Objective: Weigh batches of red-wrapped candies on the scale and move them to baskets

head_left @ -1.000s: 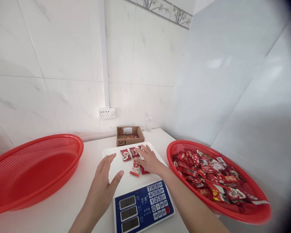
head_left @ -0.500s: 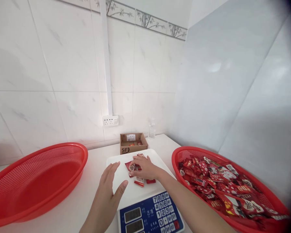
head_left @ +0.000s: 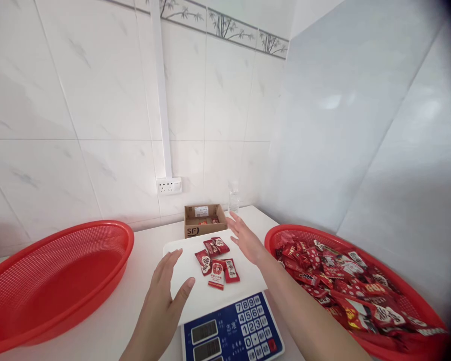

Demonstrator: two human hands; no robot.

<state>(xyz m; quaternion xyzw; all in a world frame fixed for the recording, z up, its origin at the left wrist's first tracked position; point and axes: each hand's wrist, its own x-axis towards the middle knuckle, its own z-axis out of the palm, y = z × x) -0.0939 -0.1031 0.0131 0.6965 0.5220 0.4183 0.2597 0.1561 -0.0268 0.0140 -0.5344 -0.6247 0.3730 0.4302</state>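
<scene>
Several red candy packets (head_left: 217, 258) lie in a small cluster on the white pan of a weighing scale (head_left: 195, 296). My right hand (head_left: 245, 239) hovers open just right of the cluster, fingers stretched toward the wall, holding nothing. At the pan's left edge my left hand (head_left: 164, 296) is open too, fingers spread and thumb out, resting by the scale. The scale's blue panel (head_left: 233, 333) with keypad and displays faces me.
A big red mesh basket (head_left: 52, 278) stands on the left with nothing in it. Another red basket (head_left: 285, 235) on the right is full of red candy packets. Behind the scale sit a small cardboard box (head_left: 204, 220), a clear bottle (head_left: 233, 199) and a wall socket (head_left: 169, 185).
My right hand has lifted off the candy packets and moved right and back, fingers now spread. The packets lie uncovered in a tighter cluster. My left hand has barely moved.
</scene>
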